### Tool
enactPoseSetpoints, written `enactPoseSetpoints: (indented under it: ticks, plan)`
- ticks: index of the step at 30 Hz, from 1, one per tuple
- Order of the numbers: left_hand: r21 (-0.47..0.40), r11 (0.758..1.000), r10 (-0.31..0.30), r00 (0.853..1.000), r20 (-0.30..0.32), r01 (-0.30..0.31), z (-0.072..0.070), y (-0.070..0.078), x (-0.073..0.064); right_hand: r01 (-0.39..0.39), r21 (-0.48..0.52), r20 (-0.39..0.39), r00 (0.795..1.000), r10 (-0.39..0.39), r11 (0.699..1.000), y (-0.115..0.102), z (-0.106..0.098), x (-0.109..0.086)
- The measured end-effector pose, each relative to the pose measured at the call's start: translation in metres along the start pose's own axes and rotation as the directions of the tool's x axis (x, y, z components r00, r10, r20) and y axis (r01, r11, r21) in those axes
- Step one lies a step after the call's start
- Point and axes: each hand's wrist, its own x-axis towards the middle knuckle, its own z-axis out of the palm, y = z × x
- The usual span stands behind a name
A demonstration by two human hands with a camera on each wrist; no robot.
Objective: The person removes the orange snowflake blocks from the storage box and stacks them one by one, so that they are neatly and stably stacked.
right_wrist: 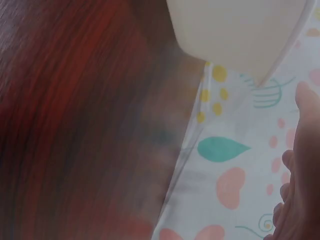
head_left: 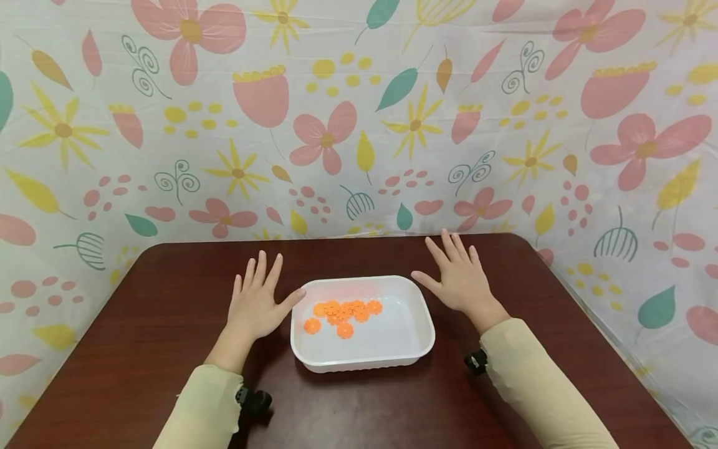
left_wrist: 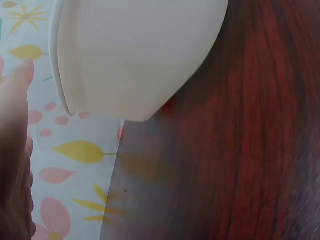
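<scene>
A white rectangular tray [head_left: 387, 355] lies in the middle of the table, with several small orange flower-shaped pieces [head_left: 344, 330] clustered toward its left and back. Beside the tray's left end is my left hand [head_left: 255, 308], fingers spread and straight; its thumb tip overlaps the tray's corner, and touching cannot be told. My right hand [head_left: 462, 284], also spread, hovers off the tray's back right corner and holds nothing. The left wrist view has the tray's outer wall [left_wrist: 135, 60] near the thumb. From the right wrist, the tray's other end [right_wrist: 235, 35] shows.
The dark brown wooden table [head_left: 348, 411] has rounded back corners. Behind it hangs a white cloth [head_left: 359, 81] printed with flowers and leaves. Black wrist cameras are strapped at the left sleeve [head_left: 196, 411] and right sleeve [head_left: 538, 380].
</scene>
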Motion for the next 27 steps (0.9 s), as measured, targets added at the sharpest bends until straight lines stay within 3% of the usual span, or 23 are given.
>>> enactPoseSetpoints:
  ticks: [5,10,17,22,27]
  plan:
    - [-0.070,0.997,0.028,1.000,0.000,-0.028,0.001,0.004,-0.004,0.009,0.059,0.000,1.000,-0.009,0.998,-0.009,0.002,0.000]
    - [-0.209,0.975,0.077,0.997,-0.015,-0.079,0.001,0.006,-0.008,0.009,0.217,0.017,1.000,-0.013,0.976,-0.021,-0.001,0.000]
    - [-0.420,0.902,0.098,0.995,-0.031,-0.101,0.001,0.013,-0.013,-0.019,0.463,0.013,1.000,0.014,0.886,-0.038,-0.004,-0.005]
    - [-0.467,0.876,0.104,0.993,-0.057,-0.118,0.005,0.018,-0.016,-0.004,0.584,-0.036,0.999,0.032,0.812,-0.050,-0.002,-0.006]
    - [-0.501,0.855,0.123,0.991,-0.050,-0.131,0.011,0.021,-0.019,-0.021,0.671,-0.016,0.999,0.043,0.742,-0.058,0.003,-0.007]
